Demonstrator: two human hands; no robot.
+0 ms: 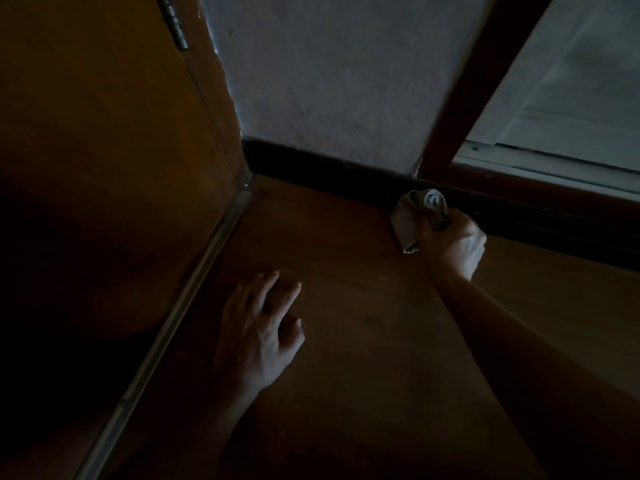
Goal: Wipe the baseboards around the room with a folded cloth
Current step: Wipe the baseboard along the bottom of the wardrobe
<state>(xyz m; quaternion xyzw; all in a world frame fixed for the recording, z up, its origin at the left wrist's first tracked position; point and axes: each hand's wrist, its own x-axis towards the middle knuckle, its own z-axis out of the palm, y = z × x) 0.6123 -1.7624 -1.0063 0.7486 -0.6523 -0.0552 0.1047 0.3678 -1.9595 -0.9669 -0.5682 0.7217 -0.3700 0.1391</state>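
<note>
A dark baseboard [322, 164] runs along the foot of the pale wall, from the corner at the left toward the right. My right hand [457, 242] grips a bunched, folded pale cloth [415, 216] and holds it against the baseboard, just below the dark wooden frame post. My left hand [259, 327] rests flat on the wooden floor with its fingers spread, well left of the cloth and apart from it.
A wooden door [104, 133] with a metal hinge [176, 22] stands on the left, a metal threshold strip [180, 303] at its foot. A dark wooden frame post [474, 84] rises at the right beside a glass pane [568, 74]. The room is dim.
</note>
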